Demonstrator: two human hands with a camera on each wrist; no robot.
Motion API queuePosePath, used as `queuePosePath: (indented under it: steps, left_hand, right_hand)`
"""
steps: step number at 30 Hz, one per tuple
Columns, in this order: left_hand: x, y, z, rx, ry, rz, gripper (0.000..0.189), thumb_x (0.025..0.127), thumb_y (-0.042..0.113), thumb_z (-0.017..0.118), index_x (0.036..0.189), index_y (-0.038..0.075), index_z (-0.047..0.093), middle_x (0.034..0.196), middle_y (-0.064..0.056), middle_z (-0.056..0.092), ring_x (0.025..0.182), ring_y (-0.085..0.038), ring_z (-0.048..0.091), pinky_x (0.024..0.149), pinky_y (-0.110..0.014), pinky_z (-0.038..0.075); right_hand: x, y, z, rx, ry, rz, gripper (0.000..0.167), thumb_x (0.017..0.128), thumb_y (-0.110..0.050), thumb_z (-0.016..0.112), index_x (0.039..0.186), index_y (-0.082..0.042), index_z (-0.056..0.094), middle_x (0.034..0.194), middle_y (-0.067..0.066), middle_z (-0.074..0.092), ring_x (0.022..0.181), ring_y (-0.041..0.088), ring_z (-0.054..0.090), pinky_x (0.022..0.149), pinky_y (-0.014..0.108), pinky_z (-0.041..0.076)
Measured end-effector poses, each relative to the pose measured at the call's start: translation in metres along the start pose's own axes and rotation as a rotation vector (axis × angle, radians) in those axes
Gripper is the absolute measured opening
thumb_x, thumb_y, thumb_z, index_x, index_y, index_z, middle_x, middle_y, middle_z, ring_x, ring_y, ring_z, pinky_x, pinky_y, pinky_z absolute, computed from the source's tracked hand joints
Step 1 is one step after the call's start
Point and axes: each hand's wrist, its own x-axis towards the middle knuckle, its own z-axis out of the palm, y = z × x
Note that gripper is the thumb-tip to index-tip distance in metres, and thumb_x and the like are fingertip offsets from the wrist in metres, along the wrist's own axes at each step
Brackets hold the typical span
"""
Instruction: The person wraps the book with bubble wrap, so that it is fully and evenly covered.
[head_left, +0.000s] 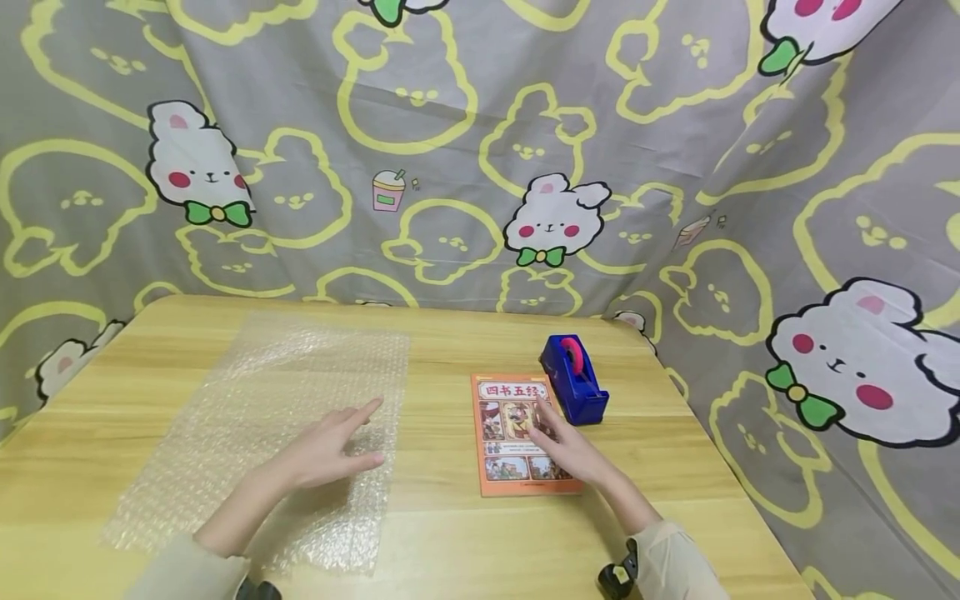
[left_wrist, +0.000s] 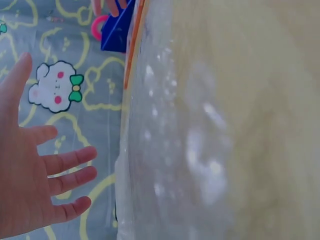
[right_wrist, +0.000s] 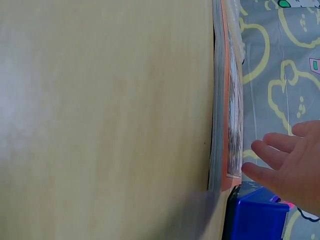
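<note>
Head view: orange-bordered picture book (head_left: 506,442), titled 四书五经 in red, lies flat on the wood-grain table (head_left: 442,467), cover up. Long axis runs away from the person, near enough straight, with only a slight slant.

Right hand (head_left: 570,450) is the nearer one by far. Fingers spread, nothing gripped; fingertips overlap the book's right half. From this hand the book lies to the left and underneath. Right wrist view shows the lowest fingertip very close to the cover; contact cannot be told.

Left hand (head_left: 330,450) is over the sheet of bubble wrap (head_left: 277,392), well apart from the book, fingers pointing toward it. Thumb and fingers apart, palm holding nothing; left wrist view shows a gap between fingertips and sheet. Wrap is spread flat, its long axis also running away from the person, with a strip of bare table between it and the book.

Blue tape dispenser (head_left: 583,402) with pink roll (head_left: 573,355) stands just beside the book's far right corner, beyond the right hand; whether it touches the book is unclear.

Judgement: the key relation is book to right hand, directly below the fingertips.
</note>
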Motion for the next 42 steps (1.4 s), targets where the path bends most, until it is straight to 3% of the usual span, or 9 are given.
queuePosePath:
  steps: [6,13,24,35,42]
  left_hand:
    - [-0.004,-0.004,-0.002,-0.013,-0.014,-0.026,0.079,0.083,0.05,0.057,0.143,0.008,0.028,0.122,-0.021,0.054,0.116,-0.047,0.042,0.086,-0.067,0.035]
    - [-0.021,-0.02,-0.01,-0.038,0.006,-0.044,0.078,0.085,0.046,0.057,0.141,0.001,0.028,0.121,-0.026,0.053,0.113,-0.05,0.042,0.084,-0.069,0.035]
    - [-0.068,-0.052,-0.033,-0.005,0.057,-0.126,0.075,0.087,0.039,0.057,0.14,-0.003,0.026,0.118,-0.03,0.053,0.108,-0.054,0.044,0.075,-0.072,0.035]
    - [-0.109,-0.08,-0.053,-0.004,0.089,-0.192,0.072,0.087,0.033,0.058,0.141,-0.001,0.025,0.124,-0.035,0.045,0.101,-0.048,0.051,0.069,-0.067,0.039]
    - [-0.134,-0.098,-0.06,-0.007,0.083,-0.239,0.069,0.088,0.028,0.057,0.139,-0.005,0.025,0.116,-0.04,0.046,0.095,-0.053,0.051,0.064,-0.066,0.04]
  right_hand:
    - [0.01,0.007,0.007,-0.012,-0.034,-0.016,0.063,0.096,-0.021,0.046,0.146,-0.003,0.012,0.146,0.023,0.024,0.129,0.041,0.032,0.101,0.056,0.03]
    - [0.026,-0.004,0.011,-0.006,-0.109,-0.047,0.065,0.096,-0.026,0.044,0.146,-0.004,0.008,0.147,0.021,0.023,0.13,0.038,0.031,0.1,0.056,0.031]
    - [0.052,-0.027,0.028,-0.038,-0.234,-0.11,0.069,0.096,-0.038,0.041,0.146,-0.005,0.007,0.143,0.022,0.031,0.128,0.033,0.037,0.099,0.048,0.037]
    - [0.075,-0.046,0.039,-0.025,-0.331,-0.085,0.079,0.093,-0.051,0.039,0.147,-0.006,0.004,0.142,0.02,0.035,0.129,0.032,0.036,0.103,0.045,0.034]
    - [0.096,-0.055,0.048,-0.057,-0.392,-0.062,0.081,0.092,-0.054,0.039,0.147,-0.006,0.005,0.142,0.02,0.035,0.13,0.027,0.036,0.105,0.041,0.032]
